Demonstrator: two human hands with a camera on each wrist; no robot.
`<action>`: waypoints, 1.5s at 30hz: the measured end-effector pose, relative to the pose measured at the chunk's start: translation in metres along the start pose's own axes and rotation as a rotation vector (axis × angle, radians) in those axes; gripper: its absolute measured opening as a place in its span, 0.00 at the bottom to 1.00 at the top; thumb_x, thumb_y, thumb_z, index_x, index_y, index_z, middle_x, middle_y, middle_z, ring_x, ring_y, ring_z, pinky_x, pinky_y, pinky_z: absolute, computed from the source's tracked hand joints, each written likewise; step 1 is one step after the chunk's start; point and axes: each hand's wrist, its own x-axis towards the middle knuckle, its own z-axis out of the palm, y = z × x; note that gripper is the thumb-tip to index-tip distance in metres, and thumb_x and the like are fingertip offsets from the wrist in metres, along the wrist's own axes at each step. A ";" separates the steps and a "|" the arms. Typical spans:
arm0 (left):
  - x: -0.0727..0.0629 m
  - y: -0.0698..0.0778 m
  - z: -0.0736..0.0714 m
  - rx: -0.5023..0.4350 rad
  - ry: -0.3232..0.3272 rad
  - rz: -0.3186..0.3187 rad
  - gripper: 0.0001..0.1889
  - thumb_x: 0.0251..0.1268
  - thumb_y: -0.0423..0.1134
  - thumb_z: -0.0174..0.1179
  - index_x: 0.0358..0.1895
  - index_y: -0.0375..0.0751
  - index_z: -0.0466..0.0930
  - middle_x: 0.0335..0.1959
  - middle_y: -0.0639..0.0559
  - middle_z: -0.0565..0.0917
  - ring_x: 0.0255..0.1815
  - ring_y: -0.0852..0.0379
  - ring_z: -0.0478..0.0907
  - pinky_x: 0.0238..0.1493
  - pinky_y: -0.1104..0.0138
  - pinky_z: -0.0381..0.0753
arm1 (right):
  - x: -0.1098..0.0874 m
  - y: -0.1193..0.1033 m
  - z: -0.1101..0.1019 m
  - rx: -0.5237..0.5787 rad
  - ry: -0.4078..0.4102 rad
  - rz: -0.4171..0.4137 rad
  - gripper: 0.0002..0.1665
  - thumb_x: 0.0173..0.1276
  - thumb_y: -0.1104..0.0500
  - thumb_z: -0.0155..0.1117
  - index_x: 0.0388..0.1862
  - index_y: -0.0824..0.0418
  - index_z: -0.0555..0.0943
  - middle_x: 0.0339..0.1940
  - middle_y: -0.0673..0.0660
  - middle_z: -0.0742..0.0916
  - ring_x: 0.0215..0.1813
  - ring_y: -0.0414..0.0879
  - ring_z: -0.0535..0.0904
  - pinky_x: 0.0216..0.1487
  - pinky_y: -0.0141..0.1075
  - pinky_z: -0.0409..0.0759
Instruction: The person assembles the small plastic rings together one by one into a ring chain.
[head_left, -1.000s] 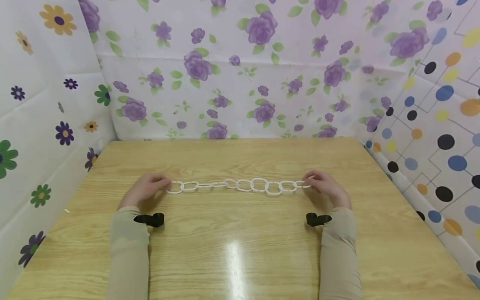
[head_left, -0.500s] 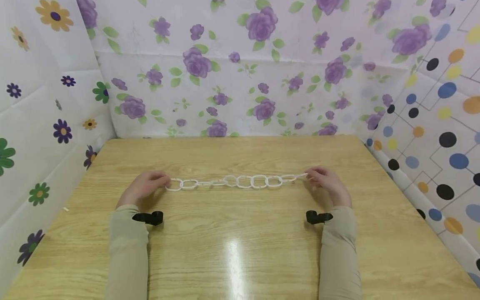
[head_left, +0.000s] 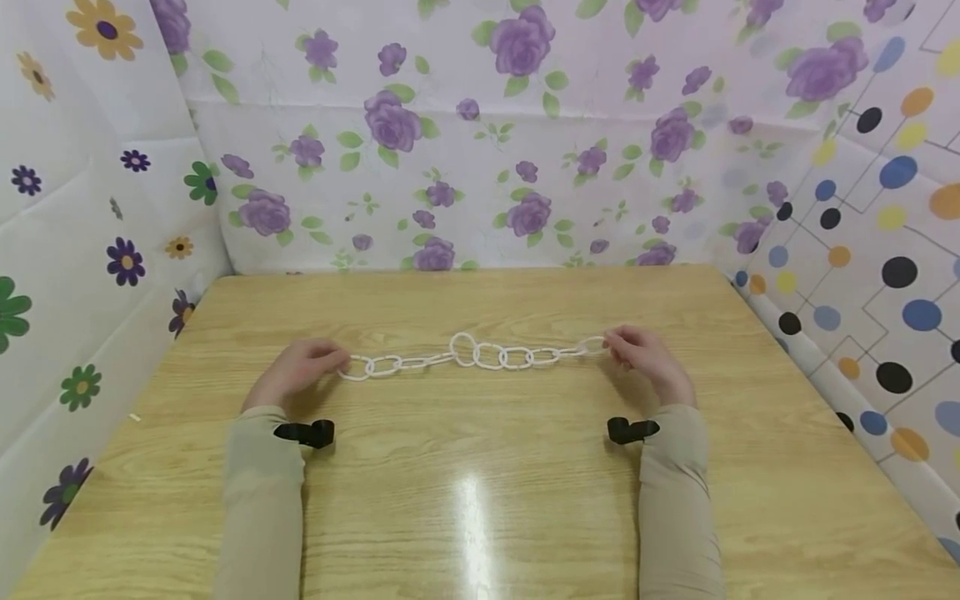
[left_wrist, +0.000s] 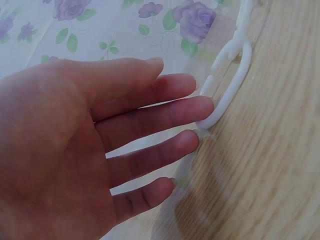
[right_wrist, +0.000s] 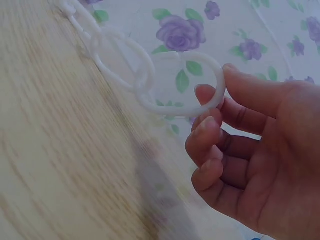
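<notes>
A white plastic chain (head_left: 491, 357) of several oval links runs left to right across the wooden table (head_left: 420, 500). At its left end, my left hand (head_left: 303, 367) has its fingers spread and nearly straight. In the left wrist view its fingertips (left_wrist: 202, 105) are right at the end link (left_wrist: 232, 92), while the thumb stands apart from it. My right hand (head_left: 645, 358) pinches the opposite end link (right_wrist: 215, 70) between thumb and fingers, seen in the right wrist view. That link is raised over the tabletop. One middle link (head_left: 463, 349) stands tilted up.
Behind the table hangs a cloth with purple roses (head_left: 390, 121). A flower-print sheet (head_left: 67, 242) borders the left side, a dotted sheet (head_left: 892, 275) the right. A small white bit (head_left: 135, 417) lies near the left edge. Black wrist mounts (head_left: 633, 430) jut inward from the sleeves.
My right hand has risen slightly and shifted left with its end link. My left hand has moved a little to the right. A middle link has tipped up.
</notes>
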 end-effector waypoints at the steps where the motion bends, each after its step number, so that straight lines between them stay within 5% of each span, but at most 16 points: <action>1: 0.000 0.001 0.000 -0.004 -0.003 0.000 0.19 0.75 0.49 0.48 0.48 0.36 0.81 0.48 0.39 0.84 0.54 0.42 0.76 0.59 0.47 0.70 | 0.000 0.000 0.000 0.003 -0.004 0.003 0.28 0.77 0.46 0.48 0.50 0.73 0.75 0.26 0.49 0.75 0.28 0.39 0.71 0.35 0.32 0.73; 13: 0.003 0.007 0.004 0.014 -0.024 0.031 0.18 0.75 0.48 0.49 0.45 0.37 0.82 0.45 0.41 0.85 0.50 0.47 0.78 0.58 0.49 0.71 | -0.004 0.005 -0.011 0.147 0.077 0.079 0.19 0.79 0.51 0.45 0.38 0.66 0.73 0.21 0.45 0.73 0.24 0.36 0.68 0.28 0.29 0.70; 24: 0.012 0.012 0.013 0.008 -0.049 0.105 0.14 0.74 0.44 0.51 0.41 0.39 0.83 0.40 0.44 0.85 0.44 0.52 0.77 0.52 0.59 0.72 | -0.005 0.001 -0.001 0.063 -0.211 -0.054 0.25 0.78 0.49 0.48 0.37 0.72 0.75 0.19 0.46 0.77 0.23 0.37 0.72 0.27 0.30 0.71; 30: 0.011 0.016 0.014 0.006 -0.074 0.089 0.16 0.74 0.47 0.51 0.42 0.40 0.84 0.42 0.45 0.85 0.47 0.52 0.77 0.57 0.54 0.71 | -0.016 0.011 -0.018 0.096 -0.127 0.047 0.25 0.78 0.48 0.47 0.44 0.72 0.73 0.19 0.45 0.75 0.23 0.36 0.70 0.31 0.31 0.71; 35: 0.011 0.015 0.012 -0.006 -0.077 0.099 0.16 0.75 0.46 0.50 0.43 0.39 0.84 0.42 0.45 0.86 0.46 0.52 0.79 0.57 0.54 0.72 | -0.024 0.017 -0.031 0.101 -0.014 0.106 0.24 0.79 0.46 0.45 0.38 0.66 0.73 0.18 0.42 0.74 0.23 0.34 0.69 0.31 0.29 0.69; 45: 0.007 0.012 0.009 -0.028 -0.085 0.088 0.18 0.76 0.48 0.48 0.45 0.38 0.83 0.47 0.42 0.85 0.52 0.45 0.79 0.63 0.47 0.70 | -0.025 0.018 -0.032 -0.038 0.112 0.184 0.29 0.79 0.46 0.43 0.50 0.73 0.73 0.19 0.41 0.73 0.25 0.32 0.68 0.33 0.27 0.68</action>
